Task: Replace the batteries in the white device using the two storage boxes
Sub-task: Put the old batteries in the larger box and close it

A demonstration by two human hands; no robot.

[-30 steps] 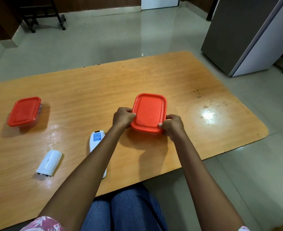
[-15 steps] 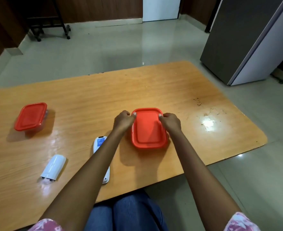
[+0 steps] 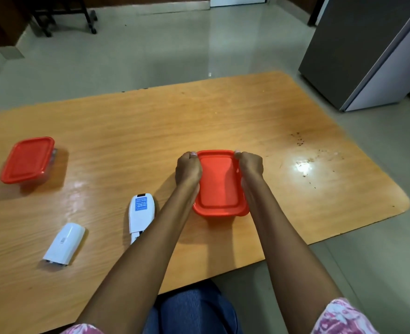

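Observation:
A storage box with a red lid (image 3: 219,183) stands in the middle of the wooden table (image 3: 151,121). My left hand (image 3: 188,168) grips its far left corner and my right hand (image 3: 249,165) grips its far right corner, fingers curled over the lid's rim. The white device (image 3: 141,213) lies back-up to the left of my left forearm, its lower end hidden by the arm. Its detached white battery cover (image 3: 64,244) lies further left. A second red-lidded storage box (image 3: 28,160) sits at the table's left side.
A grey cabinet or fridge (image 3: 368,49) stands on the floor beyond the table's right end. A dark wheeled stand (image 3: 61,15) is at the far left of the floor. Crumbs and a bright glare (image 3: 303,166) mark the table's right part.
Both hands slid from the box's near corners along its sides to the far corners. The box turned straight and now sits flat on the table, slightly closer to me.

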